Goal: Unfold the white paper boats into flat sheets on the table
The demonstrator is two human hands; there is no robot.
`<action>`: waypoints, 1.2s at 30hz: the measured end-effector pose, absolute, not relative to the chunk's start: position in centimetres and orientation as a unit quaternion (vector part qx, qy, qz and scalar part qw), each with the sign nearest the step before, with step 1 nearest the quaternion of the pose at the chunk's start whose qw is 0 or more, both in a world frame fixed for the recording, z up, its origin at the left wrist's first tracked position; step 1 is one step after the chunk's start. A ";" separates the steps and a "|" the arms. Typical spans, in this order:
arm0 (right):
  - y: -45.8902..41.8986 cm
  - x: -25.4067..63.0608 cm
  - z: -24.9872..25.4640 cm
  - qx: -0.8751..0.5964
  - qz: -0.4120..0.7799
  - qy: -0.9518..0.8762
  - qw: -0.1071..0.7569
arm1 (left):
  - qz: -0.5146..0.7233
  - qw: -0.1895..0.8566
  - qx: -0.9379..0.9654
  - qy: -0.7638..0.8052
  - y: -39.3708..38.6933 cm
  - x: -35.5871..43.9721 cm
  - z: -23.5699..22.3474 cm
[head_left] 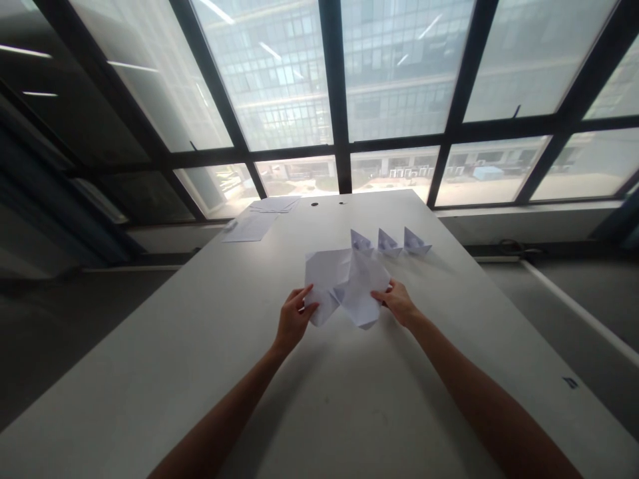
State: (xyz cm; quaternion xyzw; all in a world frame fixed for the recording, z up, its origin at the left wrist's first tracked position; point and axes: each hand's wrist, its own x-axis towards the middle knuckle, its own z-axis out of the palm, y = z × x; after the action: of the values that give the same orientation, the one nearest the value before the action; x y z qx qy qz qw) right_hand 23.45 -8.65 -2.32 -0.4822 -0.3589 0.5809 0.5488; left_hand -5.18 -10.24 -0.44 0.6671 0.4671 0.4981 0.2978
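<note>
Forearms (pixel 464 372) lead in: left hand (pixel 294 316) and right hand (pixel 398 303) pinch folded paper (pixel 363 289) over the bench (pixel 319 406), between its side edges. Boats (pixel 389 246) stand toward its right edge, sheets (pixel 253 227) near its far-left corner.

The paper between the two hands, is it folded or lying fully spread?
Partly folded: the paper shows creases and angled flaps between left hand and right hand.
</note>
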 end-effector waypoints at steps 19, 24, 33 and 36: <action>-10.6 19.5 -2.0 -0.516 0.601 -0.299 0.532 | 0.510 0.235 0.675 0.479 -11.8 -4.0 -1.9; -9.2 21.3 -2.6 -0.566 0.489 -0.330 0.576 | 0.509 0.277 0.637 0.508 -11.4 -5.2 -1.6; -6.3 26.2 -3.7 -0.605 0.283 -0.553 0.498 | 0.181 0.269 0.757 0.568 -16.3 -9.5 1.1; -4.9 25.8 -3.9 -0.565 0.312 -0.613 0.457 | 0.089 0.220 0.805 0.544 -16.7 -9.7 4.9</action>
State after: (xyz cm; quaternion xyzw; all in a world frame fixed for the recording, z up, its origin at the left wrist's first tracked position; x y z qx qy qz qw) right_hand 25.84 -4.94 -3.88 -0.5646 -0.6126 0.3120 0.4567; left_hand -9.67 -16.74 4.90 0.8047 0.5444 0.0887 0.2196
